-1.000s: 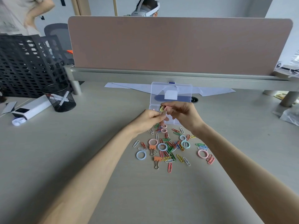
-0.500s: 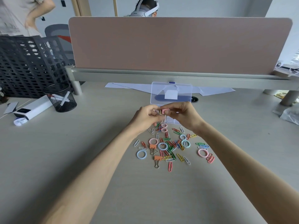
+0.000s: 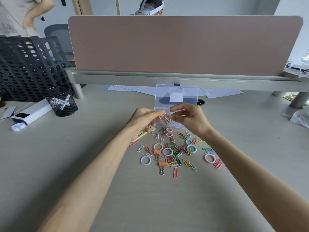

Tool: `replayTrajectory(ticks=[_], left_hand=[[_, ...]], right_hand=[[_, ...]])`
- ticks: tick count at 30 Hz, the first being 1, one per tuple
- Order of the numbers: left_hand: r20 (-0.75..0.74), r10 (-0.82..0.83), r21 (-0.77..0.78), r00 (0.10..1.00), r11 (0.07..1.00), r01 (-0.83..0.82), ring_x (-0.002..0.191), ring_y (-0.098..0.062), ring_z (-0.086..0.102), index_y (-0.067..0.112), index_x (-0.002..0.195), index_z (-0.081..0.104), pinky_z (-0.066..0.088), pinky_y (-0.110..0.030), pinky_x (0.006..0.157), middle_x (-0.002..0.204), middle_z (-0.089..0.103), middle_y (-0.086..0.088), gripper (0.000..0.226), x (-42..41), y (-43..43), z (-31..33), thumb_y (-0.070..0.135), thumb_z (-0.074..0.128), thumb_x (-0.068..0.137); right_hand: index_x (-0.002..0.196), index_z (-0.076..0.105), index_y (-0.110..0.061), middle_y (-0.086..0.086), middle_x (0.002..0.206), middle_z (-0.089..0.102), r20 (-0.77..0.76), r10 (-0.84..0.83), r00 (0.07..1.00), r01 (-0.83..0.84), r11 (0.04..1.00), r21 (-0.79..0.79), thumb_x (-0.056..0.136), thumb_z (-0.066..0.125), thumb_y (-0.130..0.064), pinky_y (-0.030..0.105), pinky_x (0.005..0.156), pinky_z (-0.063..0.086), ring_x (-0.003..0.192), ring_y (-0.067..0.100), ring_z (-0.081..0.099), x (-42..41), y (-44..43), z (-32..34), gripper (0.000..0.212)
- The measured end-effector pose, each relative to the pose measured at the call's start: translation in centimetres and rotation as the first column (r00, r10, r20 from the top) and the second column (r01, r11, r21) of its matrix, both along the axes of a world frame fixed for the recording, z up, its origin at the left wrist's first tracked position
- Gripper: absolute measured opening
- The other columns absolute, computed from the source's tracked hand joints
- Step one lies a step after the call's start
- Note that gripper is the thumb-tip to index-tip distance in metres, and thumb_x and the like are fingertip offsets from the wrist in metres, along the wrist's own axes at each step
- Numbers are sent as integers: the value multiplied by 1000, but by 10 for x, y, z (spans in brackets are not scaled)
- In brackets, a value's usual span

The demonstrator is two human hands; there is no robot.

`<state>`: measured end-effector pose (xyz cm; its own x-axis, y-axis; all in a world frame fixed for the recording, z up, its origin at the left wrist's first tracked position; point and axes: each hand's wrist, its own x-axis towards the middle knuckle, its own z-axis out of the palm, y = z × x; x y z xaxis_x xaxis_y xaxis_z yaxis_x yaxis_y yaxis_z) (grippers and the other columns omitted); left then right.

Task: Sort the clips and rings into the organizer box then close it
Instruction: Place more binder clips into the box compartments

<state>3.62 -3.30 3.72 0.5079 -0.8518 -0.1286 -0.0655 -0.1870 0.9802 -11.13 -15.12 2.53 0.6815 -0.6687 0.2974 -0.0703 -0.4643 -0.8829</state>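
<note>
Hands: two; left hand (image 3: 143, 121) pinches a small binder clip (image 3: 165, 118) by its wire handles, held over the box; right hand (image 3: 189, 119) has its fingers curled just beside that clip; whether they touch it, I cannot tell
Box: one box (image 3: 177, 96); clear plastic, lid standing open, at the far edge of the pile, partly behind the hands
Rings: eight rings (image 3: 209, 158) on the desk (image 3: 83, 164); four pink, four blue or teal
Orange clips: two orange clips (image 3: 162, 164) lying in the pile
Paper clips: many paper clips (image 3: 175, 173); mixed colours, too tangled to count
</note>
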Motion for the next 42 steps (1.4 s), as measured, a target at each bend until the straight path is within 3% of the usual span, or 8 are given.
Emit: replayTrajectory(ticks=[4, 8, 11, 16, 20, 31, 38, 42], left_hand=[[80, 112, 24, 990, 993, -115, 54, -7, 49, 16, 91, 72, 31, -15, 37, 83, 76, 7, 29, 8, -2, -1, 41, 73, 78], [95, 101, 73, 990, 991, -108, 53, -7, 49, 17, 92, 72, 31, -17, 37, 86, 76, 7, 27, 9, -8, -3, 41, 72, 78], [72, 91, 87, 993, 991, -97, 54, -6, 45, 18, 94, 73, 29, -17, 37, 87, 76, 7, 30, 11, -10, -5, 43, 72, 78], [36, 66, 65, 997, 996, -68, 52, -6, 39, 19, 93, 73, 28, -17, 36, 86, 76, 6, 29, 15, -11, -8, 44, 71, 80], [50, 75, 68, 996, 995, -78, 56, -7, 43, 20, 90, 75, 30, -19, 39, 96, 76, -3, 31, 20, -13, -13, 48, 70, 78], [82, 40, 109, 996, 993, -49, 72, -8, 47, 22, 95, 73, 39, -19, 45, 92, 71, 9, 33, 23, -13, -10, 49, 72, 77], [127, 4, 125, 992, 992, -20, 56, -11, 35, 18, 89, 73, 26, -20, 39, 82, 53, -4, 34, 27, -16, -18, 50, 70, 77], [350, -11, 167, 937, 985, -50, 52, -15, 35, 18, 65, 64, 25, -25, 52, 52, 42, 6, 38, 27, -18, -17, 52, 64, 81]], right_hand=[[99, 70, -18, -5, 104, 70, -85, -95, 992, 81, 984, -158, 82, 71, -21, 26, 79, 54, 91, 10, 66, 0, -3, -2, 17], [110, 69, -21, -6, 111, 70, -257, -128, 958, 11, 910, -414, 78, 74, -32, 25, 78, 50, 88, 11, 65, 11, -3, -2, 34], [115, 67, -21, 0, 113, 70, -243, -191, 951, 16, 816, -578, 79, 72, -35, 29, 75, 50, 88, 17, 65, 20, -3, -4, 39], [106, 71, -18, 4, 103, 73, -218, -213, 952, 13, 744, -668, 85, 66, -27, 34, 70, 52, 83, 22, 67, 28, -6, -7, 24], [96, 73, -20, 4, 88, 70, -250, -167, 954, -67, 693, -717, 86, 60, -38, 37, 64, 53, 76, 25, 64, 30, -8, -5, 24], [104, 72, -25, 8, 89, 74, -293, -190, 937, -82, 697, -713, 85, 65, -22, 38, 67, 52, 81, 31, 63, 36, -9, -1, 21], [100, 74, -20, 9, 89, 75, -372, -165, 913, -155, 704, -693, 85, 65, -22, 40, 70, 53, 80, 32, 63, 41, -12, -3, 17], [96, 74, -18, 10, 87, 74, -445, -172, 879, -208, 701, -682, 86, 64, -20, 40, 70, 52, 81, 33, 61, 44, -13, -1, 14]])
